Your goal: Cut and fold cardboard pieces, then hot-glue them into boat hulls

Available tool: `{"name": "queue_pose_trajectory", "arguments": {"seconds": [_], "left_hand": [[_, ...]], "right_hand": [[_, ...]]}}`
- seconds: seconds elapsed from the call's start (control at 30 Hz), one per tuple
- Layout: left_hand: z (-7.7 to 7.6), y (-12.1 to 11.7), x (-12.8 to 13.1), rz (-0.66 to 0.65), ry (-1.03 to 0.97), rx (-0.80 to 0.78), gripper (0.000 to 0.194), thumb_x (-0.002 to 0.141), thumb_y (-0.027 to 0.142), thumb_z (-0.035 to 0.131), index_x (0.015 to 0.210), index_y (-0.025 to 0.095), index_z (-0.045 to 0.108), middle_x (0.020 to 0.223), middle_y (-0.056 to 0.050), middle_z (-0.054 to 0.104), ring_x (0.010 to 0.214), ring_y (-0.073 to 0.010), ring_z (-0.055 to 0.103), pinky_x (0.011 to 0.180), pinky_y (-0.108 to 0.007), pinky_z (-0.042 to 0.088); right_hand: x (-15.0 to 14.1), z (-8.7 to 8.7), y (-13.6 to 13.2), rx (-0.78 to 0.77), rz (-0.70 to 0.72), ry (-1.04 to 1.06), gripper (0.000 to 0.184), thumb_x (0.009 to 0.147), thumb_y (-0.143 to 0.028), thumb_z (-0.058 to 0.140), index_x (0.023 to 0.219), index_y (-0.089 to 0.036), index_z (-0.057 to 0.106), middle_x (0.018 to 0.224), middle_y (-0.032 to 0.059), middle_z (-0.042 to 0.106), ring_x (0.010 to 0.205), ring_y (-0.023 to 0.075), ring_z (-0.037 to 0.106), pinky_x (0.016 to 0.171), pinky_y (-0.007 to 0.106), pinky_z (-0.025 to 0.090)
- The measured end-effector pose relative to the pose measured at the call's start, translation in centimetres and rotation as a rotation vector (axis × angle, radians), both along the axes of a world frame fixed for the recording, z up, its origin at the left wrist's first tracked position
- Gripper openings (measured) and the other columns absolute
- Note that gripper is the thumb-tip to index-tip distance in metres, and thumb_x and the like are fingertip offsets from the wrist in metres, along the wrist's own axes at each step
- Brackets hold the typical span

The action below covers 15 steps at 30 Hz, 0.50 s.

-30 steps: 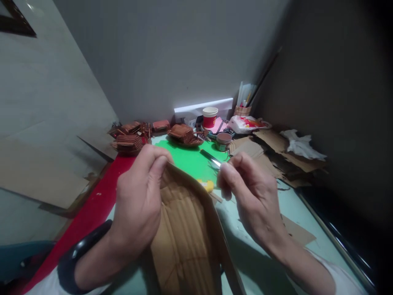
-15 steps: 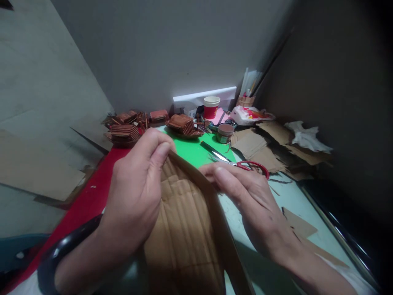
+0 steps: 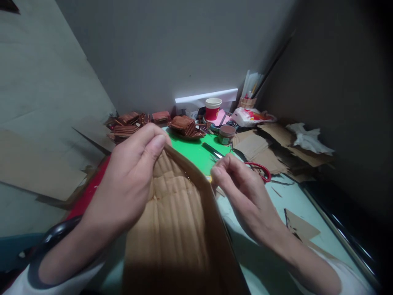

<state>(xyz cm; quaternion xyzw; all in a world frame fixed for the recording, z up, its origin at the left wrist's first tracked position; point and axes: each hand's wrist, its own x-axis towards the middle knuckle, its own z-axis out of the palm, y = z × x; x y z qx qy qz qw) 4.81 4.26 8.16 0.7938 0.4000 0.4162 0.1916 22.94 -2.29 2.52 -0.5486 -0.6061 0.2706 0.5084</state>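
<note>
A large brown sheet of corrugated cardboard [image 3: 176,221], creased in ridges and with its right side folded up, stands tilted in front of me. My left hand [image 3: 130,176] is closed on its top edge, thumb on the near face and fingers hidden behind. At the fold's upper right corner, my right hand [image 3: 238,186] has thumb and fingers pinched together. What lies in that pinch is hidden, and I cannot tell whether it touches the edge. Behind the right hand lie red-handled scissors [image 3: 262,169] and a black-handled knife [image 3: 211,150] on a green sheet [image 3: 196,155].
Brown layered cardboard models [image 3: 184,125] line the back. A red and white cup [image 3: 213,110], a brown paint jar [image 3: 226,134] and a pen holder [image 3: 247,101] stand nearby. Cardboard scraps [image 3: 254,145] pile at right, beside a black glossy object [image 3: 340,229]. Walls rise behind and right.
My right hand has shifted slightly right, off the fold's edge, its fingers curling into a tighter pinch. My left hand and the cardboard have moved a little left.
</note>
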Motion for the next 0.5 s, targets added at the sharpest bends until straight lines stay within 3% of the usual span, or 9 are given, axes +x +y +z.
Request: {"name": "queue_pose_trajectory", "arguments": {"seconds": [0.27, 0.4, 0.5], "left_hand": [[0.1, 0.2, -0.3, -0.020, -0.005, -0.015, 0.026, 0.101, 0.025, 0.044, 0.078, 0.022, 0.057, 0.074, 0.005, 0.053, 0.067, -0.0121, 0.045, 0.061, -0.023, 0.033], [0.2, -0.3, -0.2, 0.029, 0.032, 0.089, 0.026, 0.100, 0.019, 0.044, 0.077, 0.021, 0.056, 0.068, 0.006, 0.049, 0.062, -0.0101, 0.042, 0.056, -0.021, 0.032], [0.1, -0.7, -0.2, 0.077, 0.039, 0.197, 0.024, 0.098, 0.020, 0.046, 0.077, 0.022, 0.056, 0.065, 0.007, 0.049, 0.058, -0.0086, 0.043, 0.054, -0.018, 0.033]], "right_hand": [[0.0, -0.2, -0.5, -0.038, 0.092, -0.039, 0.024, 0.107, -0.028, 0.039, 0.085, -0.022, 0.045, 0.080, -0.0047, 0.046, 0.073, 0.0106, 0.044, 0.067, 0.025, 0.035], [-0.2, -0.7, -0.3, -0.048, 0.128, 0.005, 0.021, 0.106, -0.028, 0.041, 0.086, -0.021, 0.046, 0.082, -0.0042, 0.048, 0.074, 0.0108, 0.045, 0.068, 0.024, 0.036], [-0.2, -1.2, -0.3, -0.004, 0.099, 0.066, 0.026, 0.103, -0.030, 0.044, 0.079, -0.021, 0.047, 0.073, -0.0041, 0.049, 0.066, 0.0108, 0.045, 0.060, 0.024, 0.035]]}}
